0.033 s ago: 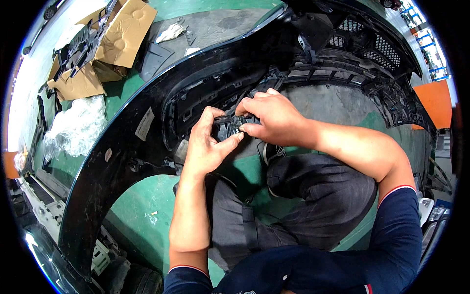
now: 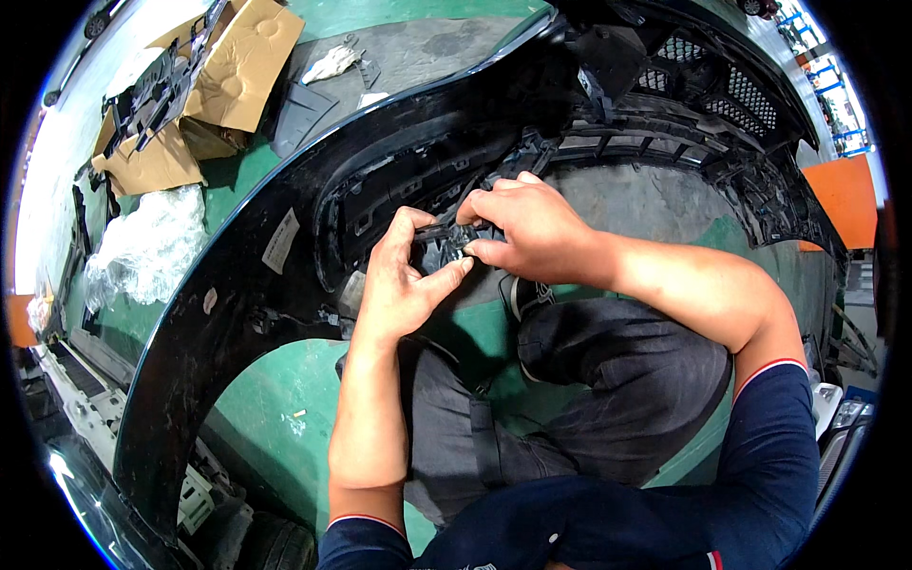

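Note:
A large black car bumper (image 2: 237, 275) lies inside-up on the green floor and curves around my seated legs. Both hands meet at its inner face, near a row of ribs and clips. My left hand (image 2: 399, 290) pinches a small black plastic part (image 2: 443, 251) from below with thumb and fingers. My right hand (image 2: 532, 228) grips the same part from above, fingertips pressed on its top. Whether the part is clipped to the bumper or loose is hidden by my fingers.
Cardboard sheets (image 2: 237, 66) with a black grille piece (image 2: 152, 90) lie at the far left, next to clear plastic wrap (image 2: 142, 247). A white rag (image 2: 332, 65) lies on the grey mat behind the bumper. An orange panel (image 2: 841, 199) stands at the right.

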Demonstrator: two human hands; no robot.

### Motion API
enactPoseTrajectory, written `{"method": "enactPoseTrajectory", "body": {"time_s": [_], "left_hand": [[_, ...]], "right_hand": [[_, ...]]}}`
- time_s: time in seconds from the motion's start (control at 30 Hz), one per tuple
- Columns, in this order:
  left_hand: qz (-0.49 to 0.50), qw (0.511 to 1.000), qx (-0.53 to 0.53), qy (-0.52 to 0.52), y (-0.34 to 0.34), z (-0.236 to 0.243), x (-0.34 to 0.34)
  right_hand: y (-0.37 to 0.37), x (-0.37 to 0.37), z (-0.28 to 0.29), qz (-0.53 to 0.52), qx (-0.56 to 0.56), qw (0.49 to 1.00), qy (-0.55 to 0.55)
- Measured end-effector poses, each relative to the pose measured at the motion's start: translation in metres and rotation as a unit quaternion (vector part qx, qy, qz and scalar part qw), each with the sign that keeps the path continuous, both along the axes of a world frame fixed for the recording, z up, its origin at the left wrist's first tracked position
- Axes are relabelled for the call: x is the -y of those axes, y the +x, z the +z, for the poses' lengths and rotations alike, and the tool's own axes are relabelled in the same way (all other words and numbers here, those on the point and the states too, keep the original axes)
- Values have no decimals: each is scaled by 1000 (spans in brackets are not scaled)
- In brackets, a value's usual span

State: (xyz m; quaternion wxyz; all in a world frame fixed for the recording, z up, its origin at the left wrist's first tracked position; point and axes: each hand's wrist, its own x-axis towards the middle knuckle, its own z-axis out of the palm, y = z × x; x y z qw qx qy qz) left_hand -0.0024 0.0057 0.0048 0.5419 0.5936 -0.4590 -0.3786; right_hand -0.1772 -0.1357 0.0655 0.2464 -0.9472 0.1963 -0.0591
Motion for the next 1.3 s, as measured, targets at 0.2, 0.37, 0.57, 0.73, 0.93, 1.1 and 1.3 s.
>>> {"method": "enactPoseTrajectory", "body": {"time_s": [0.2,0.37,0.57,0.73,0.93,1.1,1.3], "left_hand": [[3,999,39,-10,0,4,-1],[5,1000,25,-14,1,1,-2],[4,999,37,-18,2,0,-3],[9,1000,8,21,0,4,-4],[9,1000,4,2,2,-2,-4],[0,1000,25,-16,1,-3,-2],[-2,999,44,-18,1,2,-2]], "right_hand": [[1,-1,1,1,-2,1000,-10],[2,-3,3,2,-1,1000,-11],[3,-4,4,4,5,1000,-14],[2,-3,2,7,17,1000,-24],[4,-4,4,11,14,1000,-21],[1,-4,2,8,11,1000,-23],[2,-4,4,11,-13,1000,-18]]}}
